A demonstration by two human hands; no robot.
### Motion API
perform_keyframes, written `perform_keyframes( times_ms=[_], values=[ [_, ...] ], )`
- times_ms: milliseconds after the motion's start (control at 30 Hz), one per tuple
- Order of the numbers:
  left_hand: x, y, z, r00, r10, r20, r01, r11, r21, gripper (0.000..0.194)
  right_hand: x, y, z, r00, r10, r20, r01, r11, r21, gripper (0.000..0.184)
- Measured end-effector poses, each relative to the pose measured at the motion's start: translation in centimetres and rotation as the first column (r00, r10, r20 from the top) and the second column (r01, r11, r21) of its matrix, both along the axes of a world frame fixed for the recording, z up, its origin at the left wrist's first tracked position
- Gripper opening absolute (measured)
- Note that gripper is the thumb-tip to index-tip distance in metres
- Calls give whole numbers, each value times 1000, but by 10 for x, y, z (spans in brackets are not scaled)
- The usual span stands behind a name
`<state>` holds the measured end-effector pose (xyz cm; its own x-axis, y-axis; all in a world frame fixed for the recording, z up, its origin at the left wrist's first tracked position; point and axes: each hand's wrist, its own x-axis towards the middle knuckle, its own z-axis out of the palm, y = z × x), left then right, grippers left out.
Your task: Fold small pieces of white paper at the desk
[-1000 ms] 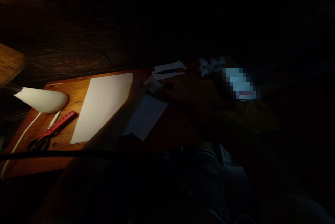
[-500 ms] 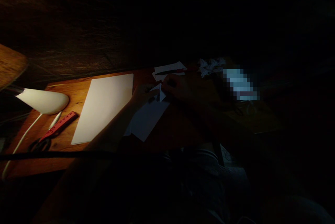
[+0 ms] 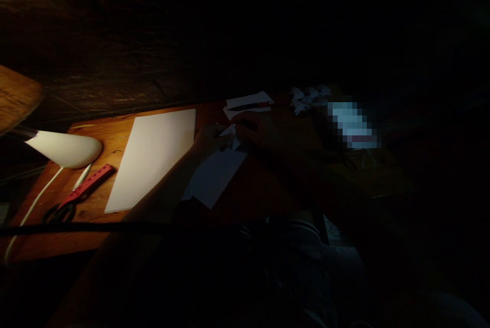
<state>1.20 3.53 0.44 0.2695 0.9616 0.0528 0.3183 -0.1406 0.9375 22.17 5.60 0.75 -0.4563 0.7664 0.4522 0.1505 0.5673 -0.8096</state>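
In dim light near the middle of the table, my left hand [image 3: 210, 136] and my right hand [image 3: 254, 131] meet at a small folded piece of white paper [image 3: 235, 140]. My left fingers pinch its left side, and my right fingers are closed on its upper right. Shadow hides the exact fingertips. Below the hands lies a flat white sheet of paper [image 3: 218, 177], with part of it under my left forearm. I cannot tell whether the folded piece touches this sheet.
A stack of white paper [image 3: 153, 151] lies to the left. Beyond it are a lit lamp [image 3: 65, 148], a red-sheathed pair of scissors [image 3: 86, 187] and a white pen-like object [image 3: 81, 177]. Paper strips [image 3: 248, 100], crumpled folded papers [image 3: 310, 98] and a blurred bright screen [image 3: 354, 126] lie farther back.
My right hand has moved slightly down and left, closing over more of the folded paper. The folded paper's shape has changed a little. My left hand has stayed almost still.
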Motion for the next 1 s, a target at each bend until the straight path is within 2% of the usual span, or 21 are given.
perform_keyframes(
  times_ms=[167, 433, 700, 833, 900, 1000],
  values=[
    [0, 2, -3, 996, 82, 22, -82, 996, 22, 31, 3, -3, 7, 998, -39, 51, 37, 998, 50, 21],
    [2, 2, -6, 993, 102, 63, -102, 995, -4, 33, 5, -3, 15, 995, -45, 94, 30, 988, 149, 1],
    [1, 2, -5, 996, 87, 23, -88, 996, 33, 25, 9, -2, 16, 987, -25, 160, 4, 992, 127, 16],
    [-1, 4, -7, 997, 80, 7, -81, 996, 48, 22, 8, -1, 13, 986, 11, 164, -34, 990, 138, 3],
    [-1, 4, -8, 997, 80, 0, -80, 995, 61, 20, 8, -1, 12, 987, 15, 162, -37, 991, 130, 3],
    [-1, 4, -9, 998, 67, -5, -67, 996, 53, 20, 7, -2, 14, 986, 24, 165, -44, 992, 116, 18]
  ],
)
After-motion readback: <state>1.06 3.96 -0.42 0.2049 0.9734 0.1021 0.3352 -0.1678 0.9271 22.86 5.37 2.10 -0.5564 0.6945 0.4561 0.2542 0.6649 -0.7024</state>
